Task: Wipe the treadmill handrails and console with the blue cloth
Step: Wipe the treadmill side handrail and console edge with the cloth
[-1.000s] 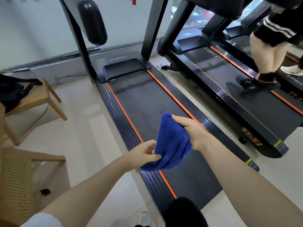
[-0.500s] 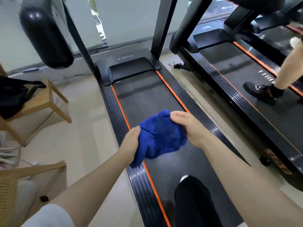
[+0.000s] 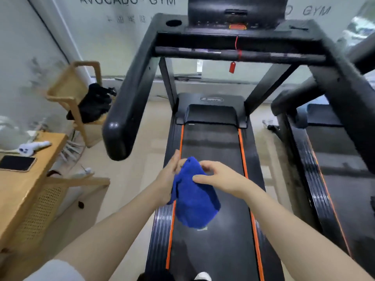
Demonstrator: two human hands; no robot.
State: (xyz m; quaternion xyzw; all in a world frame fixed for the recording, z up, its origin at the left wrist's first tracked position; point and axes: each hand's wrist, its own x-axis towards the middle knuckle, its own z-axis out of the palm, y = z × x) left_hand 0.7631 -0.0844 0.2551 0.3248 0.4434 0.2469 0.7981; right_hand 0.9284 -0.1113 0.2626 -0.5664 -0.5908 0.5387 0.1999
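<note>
The blue cloth point(image 3: 194, 199) hangs bunched between my hands above the treadmill belt point(image 3: 211, 142). My left hand point(image 3: 168, 179) holds its left edge, fingers up against the fabric. My right hand point(image 3: 217, 175) pinches the top of the cloth from the right. The black left handrail point(image 3: 129, 102) slopes down toward me just left of my hands. The right handrail point(image 3: 343, 88) runs along the right. The console point(image 3: 237, 15) with a red safety key cord stands at the top, behind a crossbar point(image 3: 239, 54).
A wooden table point(image 3: 22, 185) with a phone point(image 3: 17, 163) stands at the left. Behind it a wooden chair point(image 3: 79, 94) holds a black bag. A second treadmill point(image 3: 334, 159) lies close on the right.
The view has swung up and centred on the treadmill, so the handrails and console now show. My hands have drawn closer together on the cloth, which now hangs lower.
</note>
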